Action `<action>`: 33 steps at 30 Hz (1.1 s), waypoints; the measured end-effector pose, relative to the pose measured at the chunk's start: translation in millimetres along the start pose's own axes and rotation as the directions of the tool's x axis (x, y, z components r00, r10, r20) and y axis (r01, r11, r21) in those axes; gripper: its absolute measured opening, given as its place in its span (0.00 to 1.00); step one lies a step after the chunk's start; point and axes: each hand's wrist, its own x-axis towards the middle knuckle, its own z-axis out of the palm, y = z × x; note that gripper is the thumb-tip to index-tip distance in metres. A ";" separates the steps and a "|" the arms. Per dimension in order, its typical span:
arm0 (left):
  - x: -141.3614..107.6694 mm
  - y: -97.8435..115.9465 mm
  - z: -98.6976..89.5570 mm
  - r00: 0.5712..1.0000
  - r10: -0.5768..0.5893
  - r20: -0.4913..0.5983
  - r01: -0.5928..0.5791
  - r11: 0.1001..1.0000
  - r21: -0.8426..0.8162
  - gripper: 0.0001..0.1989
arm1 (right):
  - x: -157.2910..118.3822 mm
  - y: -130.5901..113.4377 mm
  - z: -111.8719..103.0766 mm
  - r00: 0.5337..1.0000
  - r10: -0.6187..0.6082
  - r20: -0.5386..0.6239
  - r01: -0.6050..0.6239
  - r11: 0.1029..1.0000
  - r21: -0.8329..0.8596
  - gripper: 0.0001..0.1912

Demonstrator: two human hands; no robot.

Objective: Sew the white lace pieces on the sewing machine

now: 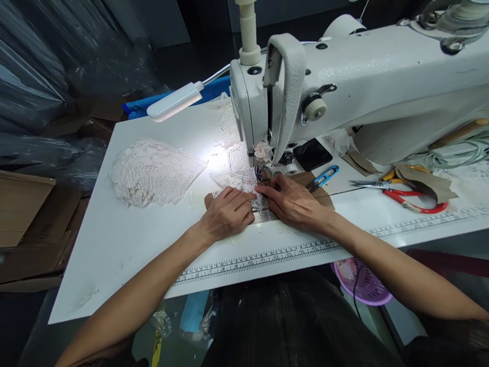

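Both of my hands meet in front of the needle area of a white sewing machine. My left hand has its fingers curled down on a piece of white lace lying under the machine's head. My right hand pinches the lace's edge from the other side, thumb and forefinger close to the left fingertips. The part between the fingers is mostly hidden. A heap of white lace spreads over the table to the left, and more lace runs back behind the needle.
A lit lamp hangs at the machine's left. Right of my hands lie blue thread snips, a black phone and red-handled scissors. A printed ruler strip follows the table's front edge. A purple basket stands below.
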 end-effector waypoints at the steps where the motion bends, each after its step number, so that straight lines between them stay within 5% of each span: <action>1: -0.3 -0.3 0.7 1.000 -0.006 0.008 0.006 1.000 -0.025 0.07 | -0.1 0.1 0.0 1.000 0.000 -0.006 0.000 1.000 0.005 0.20; 16: -2.7 -0.9 1.5 1.000 0.017 0.026 -0.015 0.997 -0.074 0.04 | -2.9 5.7 2.8 0.999 -0.032 -0.029 0.034 0.998 0.060 0.22; 25: -2.6 -1.1 -0.5 0.998 0.030 0.060 -0.027 0.998 -0.057 0.04 | -9.9 9.5 -11.2 0.996 -0.074 -0.038 0.083 0.936 0.341 0.22; 33: -1.9 -10.5 -6.0 0.999 -0.022 0.044 0.027 0.992 -0.126 0.09 | -8.7 8.5 -11.6 0.997 -0.079 -0.012 0.079 0.948 0.309 0.19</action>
